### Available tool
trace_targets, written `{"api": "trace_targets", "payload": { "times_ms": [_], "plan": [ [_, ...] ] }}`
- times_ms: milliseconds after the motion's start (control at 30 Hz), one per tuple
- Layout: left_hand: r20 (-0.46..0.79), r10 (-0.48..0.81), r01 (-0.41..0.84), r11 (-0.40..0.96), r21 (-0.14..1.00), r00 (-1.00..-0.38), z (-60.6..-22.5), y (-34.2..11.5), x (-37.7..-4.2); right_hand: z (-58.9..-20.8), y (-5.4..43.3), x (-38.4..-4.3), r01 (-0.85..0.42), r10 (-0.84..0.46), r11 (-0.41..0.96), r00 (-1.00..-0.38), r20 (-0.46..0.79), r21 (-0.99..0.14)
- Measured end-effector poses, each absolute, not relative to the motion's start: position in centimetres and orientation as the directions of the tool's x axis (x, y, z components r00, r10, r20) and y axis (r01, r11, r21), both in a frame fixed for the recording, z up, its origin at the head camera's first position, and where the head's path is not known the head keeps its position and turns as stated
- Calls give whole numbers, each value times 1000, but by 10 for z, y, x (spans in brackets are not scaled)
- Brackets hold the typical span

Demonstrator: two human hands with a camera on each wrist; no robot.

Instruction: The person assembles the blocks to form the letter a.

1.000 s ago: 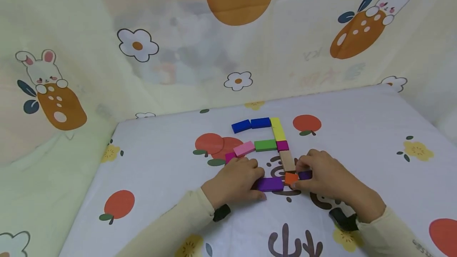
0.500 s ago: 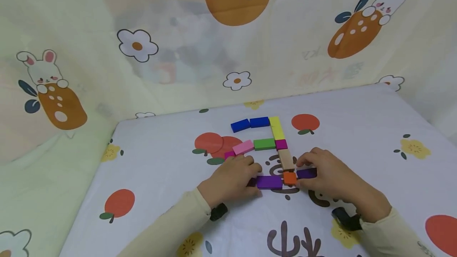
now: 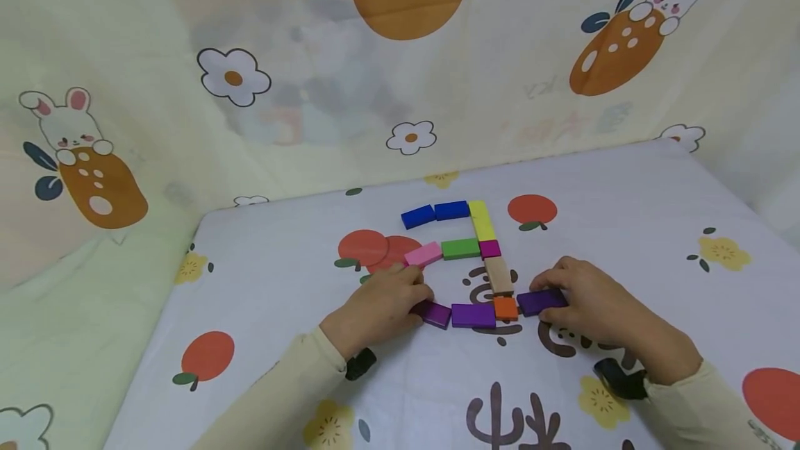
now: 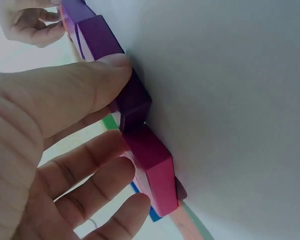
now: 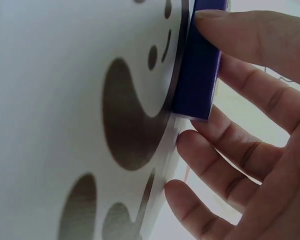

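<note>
My left hand (image 3: 378, 307) pinches a dark purple block (image 3: 435, 314), its thumb pressed along the near face in the left wrist view. Beside its other fingers there stands a magenta block (image 4: 152, 170), hidden by the hand in the head view. My right hand (image 3: 587, 307) grips an indigo block (image 3: 541, 302) between thumb and fingers. A small gap separates that block from an orange block (image 3: 505, 308). Left of the orange block lies a violet block (image 3: 473, 316), its left end close to the dark purple one.
A tan block (image 3: 498, 275), a small magenta block (image 3: 490, 248) and a yellow block (image 3: 482, 220) run up from the orange one. Green (image 3: 460, 249) and pink (image 3: 423, 254) blocks branch left; two blue blocks (image 3: 434, 213) lie farther back. A patterned cloth (image 3: 281, 262) covers the table.
My right hand has drawn the indigo block rightward, away from the orange block. My left hand has shifted left, so more of the dark purple block shows while the magenta one is now covered.
</note>
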State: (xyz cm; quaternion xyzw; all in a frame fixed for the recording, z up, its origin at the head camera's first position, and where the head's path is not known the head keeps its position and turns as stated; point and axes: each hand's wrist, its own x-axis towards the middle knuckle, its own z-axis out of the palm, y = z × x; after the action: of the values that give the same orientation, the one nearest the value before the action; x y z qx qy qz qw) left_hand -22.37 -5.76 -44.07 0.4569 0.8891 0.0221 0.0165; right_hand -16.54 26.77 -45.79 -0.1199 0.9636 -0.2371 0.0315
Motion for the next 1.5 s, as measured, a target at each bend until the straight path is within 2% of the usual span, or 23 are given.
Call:
{"api": "trace_targets", "payload": {
  "times_ms": [133, 300, 433, 767, 1100, 1233, 1500],
  "plan": [
    [-12, 796, 789, 602, 124, -606, -440, -59, -227, -456, 268, -166, -232, -265, 856, -964, -6, -462],
    [22, 726, 716, 672, 188, -687, -437, -68, -238, -454, 266, -166, -202, -248, 866, -968, -40, -458],
    [-20, 685, 664, 713, 226, -728, -436, -78, -247, -453, 265, -166, -187, -240, 866, -969, -56, -464],
    [-47, 667, 641, 731, 234, -743, -438, -82, -256, -451, 262, -167, -200, -233, 875, -972, -21, -441],
    [-76, 686, 641, 709, 295, -724, -443, -81, -258, -455, 248, -162, -198, -220, 852, -975, 11, -484],
    [-72, 681, 636, 713, 296, -729, -443, -81, -259, -455, 242, -162, -217, -227, 862, -973, 34, -459],
    [-79, 684, 642, 713, 283, -725, -444, -79, -258, -455, 239, -163, -193, -230, 875, -973, -31, -444]
  ]
}}
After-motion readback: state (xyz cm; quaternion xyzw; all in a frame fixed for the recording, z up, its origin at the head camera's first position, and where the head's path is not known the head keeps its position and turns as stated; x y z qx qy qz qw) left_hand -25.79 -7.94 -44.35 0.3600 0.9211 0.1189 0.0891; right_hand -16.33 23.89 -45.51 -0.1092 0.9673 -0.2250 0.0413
